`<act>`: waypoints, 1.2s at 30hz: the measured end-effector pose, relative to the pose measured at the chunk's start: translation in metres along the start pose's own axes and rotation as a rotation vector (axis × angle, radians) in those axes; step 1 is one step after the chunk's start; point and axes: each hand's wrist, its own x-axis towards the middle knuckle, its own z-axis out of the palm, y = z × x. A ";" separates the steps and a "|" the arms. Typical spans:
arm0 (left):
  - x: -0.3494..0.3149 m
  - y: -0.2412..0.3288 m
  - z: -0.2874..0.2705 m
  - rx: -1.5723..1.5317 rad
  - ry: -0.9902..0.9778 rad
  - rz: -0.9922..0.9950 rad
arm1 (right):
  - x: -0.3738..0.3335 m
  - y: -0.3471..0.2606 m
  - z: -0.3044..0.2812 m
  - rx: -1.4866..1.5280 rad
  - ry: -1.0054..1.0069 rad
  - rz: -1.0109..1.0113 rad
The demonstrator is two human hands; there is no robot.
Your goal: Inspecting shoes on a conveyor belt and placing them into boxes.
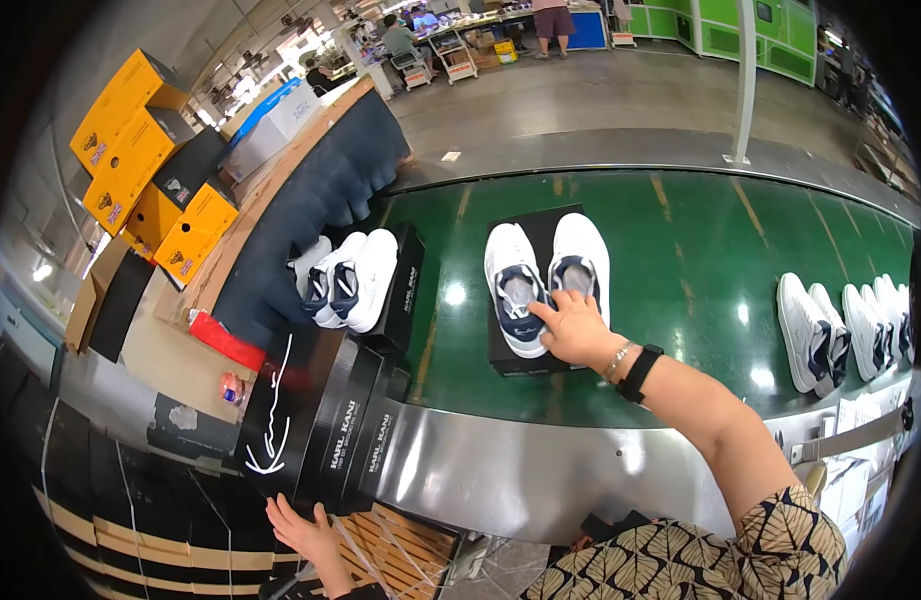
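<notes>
Honestly, my right hand (573,330) rests loose-fingered on the white sneakers (546,280), left hand (303,530) flat against black boxes (316,420); one nudge could slide the pair off its box lid (511,355).

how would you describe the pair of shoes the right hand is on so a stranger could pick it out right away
Find the wide green conveyor belt and look near its middle, where a black shoebox lies flat. The white and navy sneakers rest on that box, under the right hand. The other pairs lie bare at the belt's right end or stand at its left edge.
</notes>
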 end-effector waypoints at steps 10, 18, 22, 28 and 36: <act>0.029 -0.001 -0.011 -0.245 0.287 0.308 | -0.155 0.056 -0.009 0.467 -0.177 0.139; 0.055 0.104 -0.120 -0.762 0.469 0.329 | -0.277 0.136 -0.032 0.406 -0.100 0.767; 0.083 0.154 -0.128 -1.052 0.494 0.353 | -0.271 0.136 -0.035 0.538 0.114 0.940; 0.089 0.310 -0.151 -1.537 0.124 0.486 | -0.281 0.152 -0.050 1.003 0.597 1.263; 0.049 0.472 -0.155 -1.603 -0.664 0.707 | -0.322 0.215 -0.093 1.407 1.249 1.318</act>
